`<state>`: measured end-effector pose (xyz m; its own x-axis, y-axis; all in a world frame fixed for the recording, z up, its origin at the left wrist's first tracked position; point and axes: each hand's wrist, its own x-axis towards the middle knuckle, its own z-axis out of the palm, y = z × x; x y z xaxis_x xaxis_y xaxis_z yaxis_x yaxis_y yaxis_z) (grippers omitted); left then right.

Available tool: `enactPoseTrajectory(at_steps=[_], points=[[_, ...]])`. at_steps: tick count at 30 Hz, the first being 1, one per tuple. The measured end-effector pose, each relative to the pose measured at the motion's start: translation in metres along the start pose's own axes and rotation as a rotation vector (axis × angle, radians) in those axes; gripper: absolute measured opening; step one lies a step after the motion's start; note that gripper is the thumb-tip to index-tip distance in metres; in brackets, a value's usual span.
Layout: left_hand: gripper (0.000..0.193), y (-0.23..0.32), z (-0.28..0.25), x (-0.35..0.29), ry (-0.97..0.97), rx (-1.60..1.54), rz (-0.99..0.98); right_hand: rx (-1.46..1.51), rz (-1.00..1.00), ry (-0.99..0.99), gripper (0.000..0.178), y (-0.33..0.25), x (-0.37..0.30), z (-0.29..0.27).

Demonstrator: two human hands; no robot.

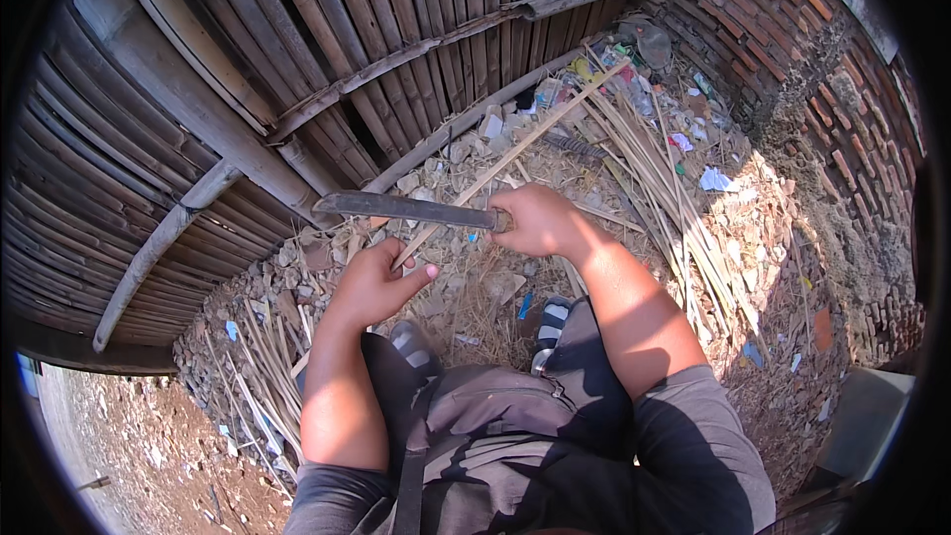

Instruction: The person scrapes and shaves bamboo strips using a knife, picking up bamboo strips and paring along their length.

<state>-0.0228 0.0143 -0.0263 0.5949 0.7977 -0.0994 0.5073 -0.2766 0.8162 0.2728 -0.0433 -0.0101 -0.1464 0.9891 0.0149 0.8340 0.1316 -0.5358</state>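
Note:
My right hand [538, 218] is closed round the handle of a machete [401, 208]. Its dark blade points left and lies roughly level in front of me, crossing above a long, pale bamboo strip [540, 134]. The near end of that strip is in my left hand [374, 282], with the fingers curled round it and the thumb stretched to the right. From there the strip slants up and away to the right, over the rubble. Whether the blade touches the strip, I cannot tell.
A bundle of bamboo strips [684, 208] lies on the right, and more strips [260, 386] lie at the left. Rubble and litter cover the ground. A bamboo wall [416, 50] stands ahead and left, a brick wall [763, 15] at the right. My sandalled feet [550, 327] are below.

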Motion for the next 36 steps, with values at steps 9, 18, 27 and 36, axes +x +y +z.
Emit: enactPoseTrajectory(at_steps=[9,18,27,36], points=[[0.050,0.005,-0.008,-0.004,-0.039,0.012,-0.048,0.422,0.436,0.094,0.058,0.050,0.006,-0.026],[0.039,0.013,-0.003,-0.003,-0.128,-0.010,-0.146,0.005,0.055,-0.136,0.045,0.002,0.006,-0.008],[0.048,0.007,-0.009,-0.004,-0.076,-0.078,-0.063,0.443,0.403,0.122,0.056,0.043,-0.002,-0.027],[0.048,0.011,-0.004,-0.004,-0.095,-0.080,-0.094,-0.016,0.060,-0.222,0.045,-0.006,0.008,-0.006]])
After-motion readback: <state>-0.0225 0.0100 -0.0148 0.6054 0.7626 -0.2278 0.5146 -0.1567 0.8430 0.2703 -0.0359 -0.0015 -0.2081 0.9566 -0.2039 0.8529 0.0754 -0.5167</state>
